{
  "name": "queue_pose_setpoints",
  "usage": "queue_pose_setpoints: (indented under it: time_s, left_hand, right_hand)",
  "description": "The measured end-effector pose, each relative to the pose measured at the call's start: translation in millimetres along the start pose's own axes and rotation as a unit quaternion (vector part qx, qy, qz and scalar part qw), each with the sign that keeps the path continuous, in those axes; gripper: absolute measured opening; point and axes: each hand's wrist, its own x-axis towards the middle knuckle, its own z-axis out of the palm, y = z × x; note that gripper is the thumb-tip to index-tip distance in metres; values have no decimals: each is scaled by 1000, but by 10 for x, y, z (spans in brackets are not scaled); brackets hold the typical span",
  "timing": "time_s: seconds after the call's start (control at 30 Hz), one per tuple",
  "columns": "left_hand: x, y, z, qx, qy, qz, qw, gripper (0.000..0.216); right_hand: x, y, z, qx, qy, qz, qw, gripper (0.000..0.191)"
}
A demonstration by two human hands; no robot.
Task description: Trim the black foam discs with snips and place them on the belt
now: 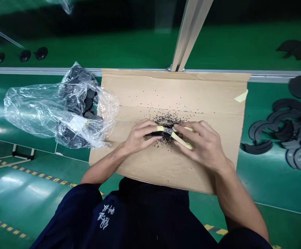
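Note:
Over the cardboard sheet (145, 166), my right hand (206, 143) is wrapped round side cutters (181, 141) with pale yellow handles, their metal jaws pointing left. My left hand (138, 136) pinches a small black plastic part (158, 133) between thumb and fingers, close against the cutter jaws. Pale yellow covering shows at the left index fingertip. How far the jaws are round the part cannot be made out. Many tiny black offcuts (167, 118) lie scattered on the cardboard beneath and behind both hands.
Left of the cardboard lies a clear plastic bag (36, 107) with black parts (89, 103) inside. Curved black pieces (286, 110) are heaped on the green table (261, 183) at right. A metal upright (191, 34) rises behind the cardboard. Several black parts (40, 53) sit beyond the rail.

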Motion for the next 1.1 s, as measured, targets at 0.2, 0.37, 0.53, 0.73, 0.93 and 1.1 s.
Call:
queue_pose_setpoints:
  time_s: [0.2,0.37,0.53,0.73,0.93,1.1]
  left_hand:
    - [-13,8,-18,11,53,-40,998,28]
    - [-63,46,40,-99,100,-76,987,33]
    - [-62,-22,91,-43,61,36,997,22]
    - [-44,-67,97,90,43,105,989,35]
    - [-58,-50,59,-68,39,11,997,25]
    - [-70,3,76,-145,20,9,989,17]
  right_hand:
    - [5,-49,-46,176,-6,143,974,44]
    - [13,-143,114,486,-47,178,854,39]
    - [-31,-221,201,484,47,145,862,45]
    - [-18,-177,103,336,29,4,941,50]
    - [9,38,-44,150,72,27,986,52]
    - [8,92,-37,158,8,-10,987,50]
